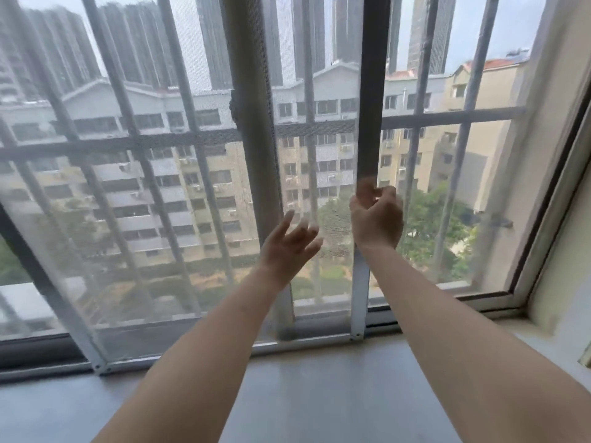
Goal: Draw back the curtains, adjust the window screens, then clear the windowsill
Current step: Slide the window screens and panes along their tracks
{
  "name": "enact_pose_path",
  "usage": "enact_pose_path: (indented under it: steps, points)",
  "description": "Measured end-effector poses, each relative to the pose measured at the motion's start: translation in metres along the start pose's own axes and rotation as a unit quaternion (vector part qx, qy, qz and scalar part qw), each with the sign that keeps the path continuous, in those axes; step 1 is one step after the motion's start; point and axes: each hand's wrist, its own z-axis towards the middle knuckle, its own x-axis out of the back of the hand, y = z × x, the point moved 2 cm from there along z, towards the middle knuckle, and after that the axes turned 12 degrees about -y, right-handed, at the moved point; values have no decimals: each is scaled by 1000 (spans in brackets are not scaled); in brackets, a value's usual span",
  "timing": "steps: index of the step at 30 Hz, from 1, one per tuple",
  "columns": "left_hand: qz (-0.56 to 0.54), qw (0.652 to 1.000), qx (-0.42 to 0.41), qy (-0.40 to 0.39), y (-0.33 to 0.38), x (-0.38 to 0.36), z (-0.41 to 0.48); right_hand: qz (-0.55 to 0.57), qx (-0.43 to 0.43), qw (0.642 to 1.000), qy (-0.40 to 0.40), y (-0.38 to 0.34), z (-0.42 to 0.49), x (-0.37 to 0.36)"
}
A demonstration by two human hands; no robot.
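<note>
A grey mesh window screen [166, 193] covers the left and middle of the window. Its right frame edge [367, 123] runs upright near the middle. My right hand [377, 215] grips that frame edge, fingers curled round it. My left hand [292, 241] hovers just left of it with fingers spread and relaxed, close to the mesh and holding nothing. Right of the frame edge the window opening is uncovered down to the sill. The grey windowsill [303, 388] lies bare beneath both forearms. No curtain shows.
Metal security bars [419, 116] stand outside the window, with apartment blocks and trees beyond. The white window frame [543, 238] and a wall corner close off the right side. A second screen post [256, 174] stands left of my hands.
</note>
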Motion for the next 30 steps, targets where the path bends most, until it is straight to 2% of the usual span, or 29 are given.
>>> enact_pose_path:
  steps: [7, 12, 21, 30]
  points:
    - [-26, 989, 34, -139, -36, -6, -43, 1, 1, 999, -37, -26, -21, -22]
    - [-33, 986, 71, -145, -64, -14, -71, -9, 18, 998, -51, -47, -39, -49]
    - [-105, 975, 29, -195, -101, -56, -127, -16, -18, 999, -26, -78, -70, -89]
    - [-122, 957, 49, -260, -121, -77, -159, -44, 3, 999, -30, -103, -95, -121]
